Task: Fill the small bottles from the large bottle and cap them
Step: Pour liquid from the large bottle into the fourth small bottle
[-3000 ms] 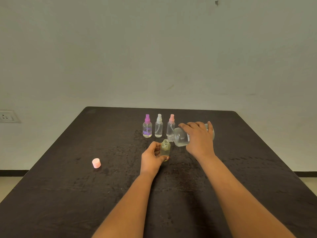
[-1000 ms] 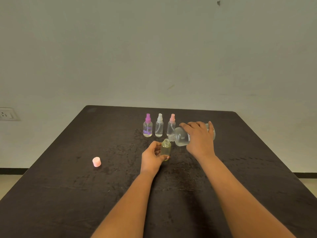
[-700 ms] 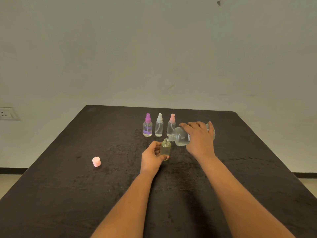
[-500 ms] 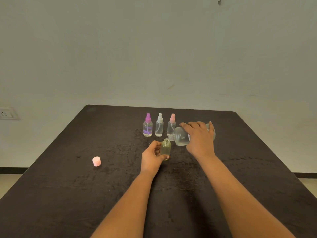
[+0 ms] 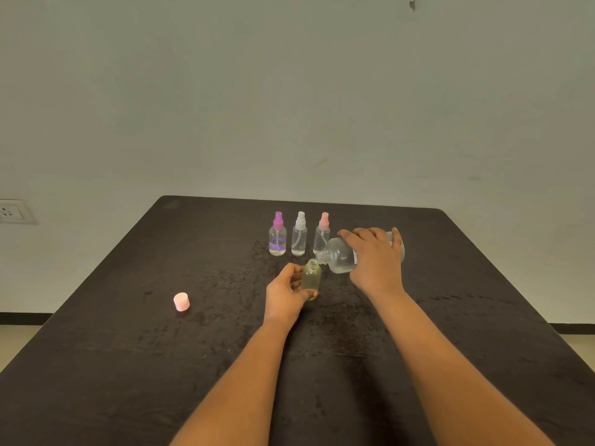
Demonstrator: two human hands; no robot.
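My left hand (image 5: pixel 287 292) grips a small uncapped yellowish bottle (image 5: pixel 311 278) standing upright on the black table (image 5: pixel 128 349). My right hand (image 5: pixel 375 262) holds the large clear bottle (image 5: pixel 339 257) tipped almost flat, its open mouth just above and right of the small bottle's neck. Behind them stand three small spray bottles in a row, all capped: a purple-topped one (image 5: pixel 277 235), a white-topped one (image 5: pixel 299 235) and a pink-topped one (image 5: pixel 322 233). A loose pink cap (image 5: pixel 181 301) lies far to the left.
A pale wall rises behind the table, with a power socket (image 5: pixel 14 211) at the left. The table's far edge runs just behind the spray bottles. Damp-looking speckles mark the tabletop around the bottles.
Hands and both bottles hold nearly the same pose throughout; the large bottle stays tipped over the small one.
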